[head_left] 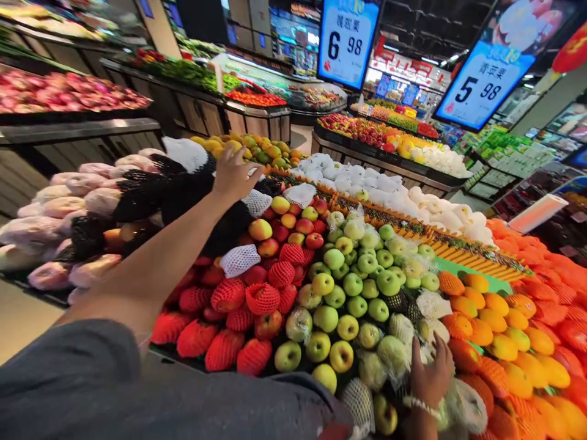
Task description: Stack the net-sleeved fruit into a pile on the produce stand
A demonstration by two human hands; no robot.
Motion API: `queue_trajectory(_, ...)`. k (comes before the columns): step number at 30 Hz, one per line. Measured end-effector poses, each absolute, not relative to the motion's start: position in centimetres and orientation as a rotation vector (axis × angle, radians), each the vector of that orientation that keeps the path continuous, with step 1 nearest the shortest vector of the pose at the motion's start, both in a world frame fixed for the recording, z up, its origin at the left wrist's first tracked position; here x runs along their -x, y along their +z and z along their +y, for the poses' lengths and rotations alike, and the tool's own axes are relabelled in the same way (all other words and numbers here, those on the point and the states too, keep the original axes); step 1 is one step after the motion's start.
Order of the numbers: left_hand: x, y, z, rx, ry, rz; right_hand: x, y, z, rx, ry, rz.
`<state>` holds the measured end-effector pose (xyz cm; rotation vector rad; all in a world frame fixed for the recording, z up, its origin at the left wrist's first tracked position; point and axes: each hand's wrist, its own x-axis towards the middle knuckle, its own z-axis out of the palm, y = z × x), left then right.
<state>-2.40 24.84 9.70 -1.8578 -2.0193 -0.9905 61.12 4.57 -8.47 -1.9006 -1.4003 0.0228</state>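
My left hand (236, 174) reaches far across a fruit display, fingers spread, over black-netted fruit (183, 189) and a white foam net (257, 203). Whether it touches them I cannot tell. Just right of it lie red and yellow apples (279, 229). My right hand (431, 374), a bead bracelet on its wrist, lies with fingers apart on green apples wrapped in clear-white nets (394, 351) at the near edge. Bare green apples (353, 284) fill the middle of the stand. Red-netted apples (229, 333) lie under my left arm.
Oranges (499, 324), some in orange nets, lie to the right. White-wrapped fruit (403, 195) sits behind a patterned divider (458, 241). Pink-wrapped fruit (68, 201) is stacked at left. Price signs (346, 40) hang above, and more produce stands stand behind.
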Motion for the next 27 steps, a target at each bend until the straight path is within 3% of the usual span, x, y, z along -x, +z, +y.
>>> queue_trajectory(5, -5.0, 5.5, 13.4, 2.195, -0.961, -1.623, -64.1, -6.6, 10.2, 2.158, -0.083, -1.335)
queue_trajectory(10, -10.9, 1.0, 4.8, 2.214, -1.078, -1.657, -66.1, -7.4, 16.6, 2.369, 0.058, -1.371)
queue_trajectory(27, -10.2, -1.3, -1.3, 2.039, -1.032, -1.854, -69.1, -6.3, 19.2, 2.572, 0.18, -1.507)
